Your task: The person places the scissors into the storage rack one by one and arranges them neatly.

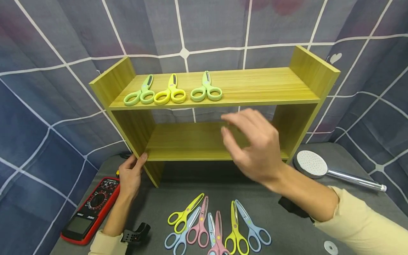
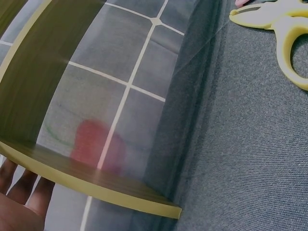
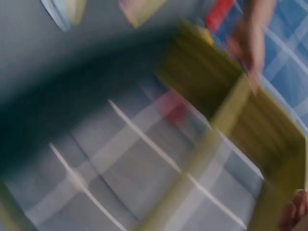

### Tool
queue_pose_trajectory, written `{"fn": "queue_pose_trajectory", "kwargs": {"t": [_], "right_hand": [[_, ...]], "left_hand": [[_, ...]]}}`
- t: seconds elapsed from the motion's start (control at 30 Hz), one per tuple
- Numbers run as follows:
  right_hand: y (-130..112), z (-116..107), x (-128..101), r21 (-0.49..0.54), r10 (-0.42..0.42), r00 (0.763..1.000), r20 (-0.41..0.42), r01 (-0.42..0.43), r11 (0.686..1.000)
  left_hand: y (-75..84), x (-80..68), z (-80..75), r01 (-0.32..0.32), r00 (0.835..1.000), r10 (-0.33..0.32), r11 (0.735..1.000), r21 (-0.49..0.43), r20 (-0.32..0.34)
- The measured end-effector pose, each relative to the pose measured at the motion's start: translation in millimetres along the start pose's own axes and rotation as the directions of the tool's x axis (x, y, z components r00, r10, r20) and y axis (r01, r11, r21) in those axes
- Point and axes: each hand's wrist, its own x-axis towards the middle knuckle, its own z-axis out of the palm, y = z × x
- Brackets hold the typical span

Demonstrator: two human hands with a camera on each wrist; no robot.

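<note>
- The left hand [image 1: 130, 175] grips the shelf [image 1: 251, 85] by its left side: the thumb lies at the front edge and the fingers press the outer face, as the left wrist view shows.
- The right hand [image 1: 255, 145] is in front of the shelf's lower tier, its thumb and bent forefinger apart with a gap between the tips.
- Up and left of the right fingertips, the nearest green scissors [image 1: 206, 85] lie on the top board, handles toward the front edge.
- Farther left of those fingertips, on the same board, lie yellow scissors [image 1: 172, 86] and then the leftmost green scissors [image 1: 145, 87], making 3 pairs in a row.
- Below the right fingertips and to the right of the left fingers, 7 more pairs of scissors [image 1: 218, 232] lie on the grey table [image 1: 293, 233]: 2 yellow, 3 blue and 2 pink, some overlapping.
- Below and left of the left fingers, just beside that wrist, is a red and black meter [image 1: 92, 210].
- Well to the right of the right fingers lies a shower head [image 1: 311, 164], its handle pointing farther right.
- Behind both hands' fingers and the shelf hangs a checked curtain [image 1: 216, 21].
- The right wrist view is blurred.
</note>
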Motion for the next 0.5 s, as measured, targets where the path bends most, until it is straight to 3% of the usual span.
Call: {"fn": "queue_pose_trajectory", "kwargs": {"t": [0.07,0.1,0.13,0.2,0.27,0.33,0.37,0.43,0.47,0.5], "right_hand": [[-5.2,-1.7,-36.4,0.056,0.045,0.992,0.114,-0.052,0.997],[-7.2,-3.5,-56.3,0.061,0.076,0.978,0.195,-0.09,0.994],[-9.0,-5.7,-76.9,0.05,0.112,0.952,0.286,-0.132,0.99],[-11.8,-12.4,-117.0,-0.005,0.204,0.86,0.468,-0.229,0.973],[-10.7,-20.6,-152.7,-0.073,0.284,0.704,0.651,-0.314,0.947],[-8.4,-28.8,-180.9,-0.139,0.333,0.501,0.799,-0.385,0.912],[-6.6,-32.4,-192.7,-0.16,0.336,0.412,0.847,-0.406,0.9],[-3.5,-37.7,-210.6,-0.188,0.329,0.255,0.909,-0.453,0.871],[-2.3,-38.7,-215.9,-0.192,0.321,0.216,0.922,-0.465,0.864],[-2.0,-39.5,-220.0,-0.194,0.313,0.198,0.929,-0.46,0.866]], "left_hand": [[0.7,-0.2,-0.8,-0.002,1.0,0.002,1.0,-0.006,-0.002],[0.6,-0.3,-1.3,-0.003,1.0,0.003,1.0,0.001,-0.003],[0.4,-0.3,-1.5,-0.002,1.0,0.002,1.0,0.005,-0.004],[0.2,-0.2,-1.2,0.001,1.0,-0.001,1.0,0.018,-0.004],[0.0,0.2,-0.6,0.003,1.0,-0.003,1.0,0.028,-0.006],[0.0,0.5,-0.1,0.004,1.0,-0.004,1.0,0.024,-0.011],[-0.2,0.7,0.2,0.002,1.0,-0.002,1.0,0.014,-0.012],[-0.7,0.9,0.4,-0.003,1.0,0.003,1.0,-0.002,-0.011],[-1.2,0.9,0.4,-0.005,1.0,0.005,1.0,-0.013,-0.007],[-1.6,0.8,0.6,-0.007,1.0,0.007,1.0,-0.02,-0.005]]}}
